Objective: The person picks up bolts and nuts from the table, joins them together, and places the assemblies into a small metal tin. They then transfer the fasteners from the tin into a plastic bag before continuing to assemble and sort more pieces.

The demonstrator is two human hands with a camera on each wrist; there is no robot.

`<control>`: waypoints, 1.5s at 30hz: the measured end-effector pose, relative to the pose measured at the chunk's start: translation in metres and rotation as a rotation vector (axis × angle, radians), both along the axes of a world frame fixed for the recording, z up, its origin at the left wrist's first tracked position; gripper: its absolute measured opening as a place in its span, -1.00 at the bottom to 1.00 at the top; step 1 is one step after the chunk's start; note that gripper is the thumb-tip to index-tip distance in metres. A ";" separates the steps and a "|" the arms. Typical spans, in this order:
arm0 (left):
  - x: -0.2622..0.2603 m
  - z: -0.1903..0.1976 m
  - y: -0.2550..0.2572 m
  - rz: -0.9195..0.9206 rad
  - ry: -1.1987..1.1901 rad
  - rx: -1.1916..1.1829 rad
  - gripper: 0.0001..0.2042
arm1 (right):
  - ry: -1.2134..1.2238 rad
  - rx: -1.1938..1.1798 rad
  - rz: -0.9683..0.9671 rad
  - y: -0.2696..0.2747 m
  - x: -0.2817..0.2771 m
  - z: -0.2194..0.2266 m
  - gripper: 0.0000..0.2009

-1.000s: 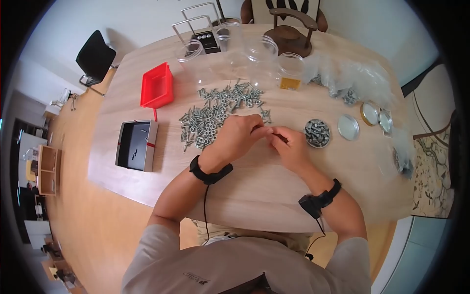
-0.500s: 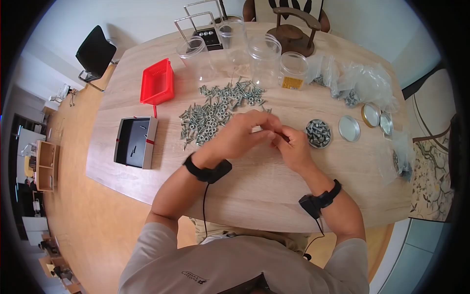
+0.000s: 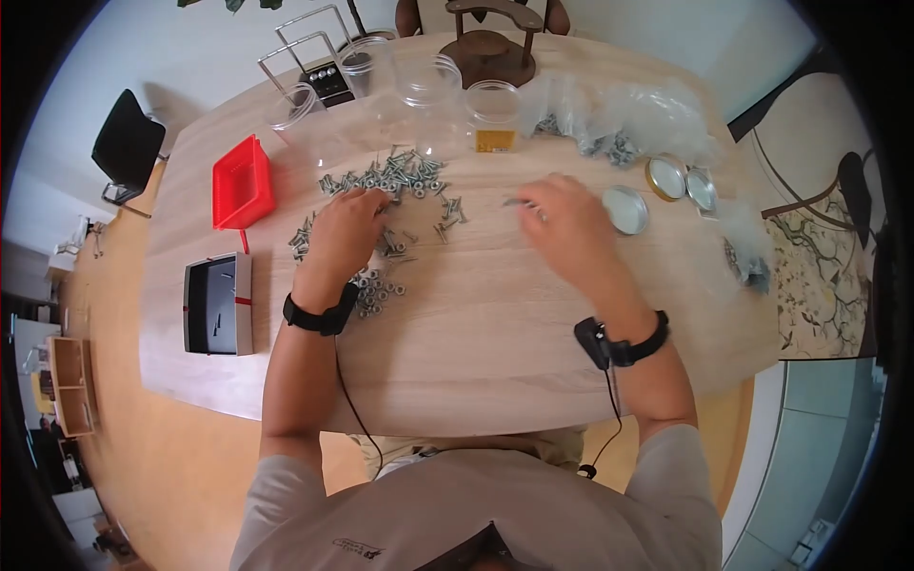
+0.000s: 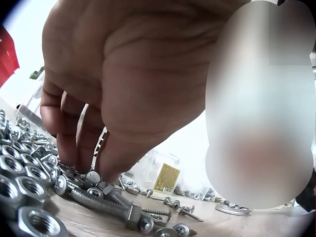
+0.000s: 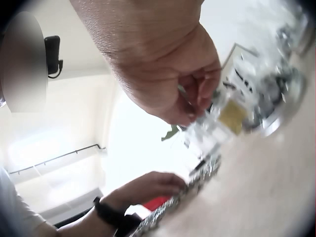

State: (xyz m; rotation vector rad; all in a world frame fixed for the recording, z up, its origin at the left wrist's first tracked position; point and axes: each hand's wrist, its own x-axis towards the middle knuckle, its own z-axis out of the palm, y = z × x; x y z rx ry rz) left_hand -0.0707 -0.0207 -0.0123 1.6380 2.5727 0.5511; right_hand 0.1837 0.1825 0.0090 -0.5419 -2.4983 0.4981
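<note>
The left hand is over the pile of screws and bolts. In the left wrist view its fingers reach down and touch screws beside a long bolt and large nuts. Whether a piece is between the fingertips is hidden. Well apart from it, the right hand is above the table and pinches a small metal piece between thumb and fingers; blur hides its exact shape. The dish of bolts is hidden in the head view behind the right hand and forearm.
Clear jars, a yellow-labelled jar and plastic bags line the back. Round lids lie at right. A red basket and a grey box stand at left.
The hands have parted: the left has moved left onto the pile, the right holds a small piece away from it. The head view has shifted, and the dish is now covered.
</note>
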 end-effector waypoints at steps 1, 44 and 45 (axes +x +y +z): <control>-0.001 0.001 -0.001 0.010 0.012 0.001 -0.80 | -0.051 0.007 -0.037 0.012 0.004 0.006 -0.85; 0.012 0.019 0.002 -0.069 -0.039 -0.041 -0.80 | -0.430 0.063 -0.587 0.124 0.245 -0.053 -0.76; 0.015 0.020 0.002 -0.082 -0.042 -0.041 -0.80 | -0.397 0.078 -0.520 0.124 0.250 -0.057 -0.76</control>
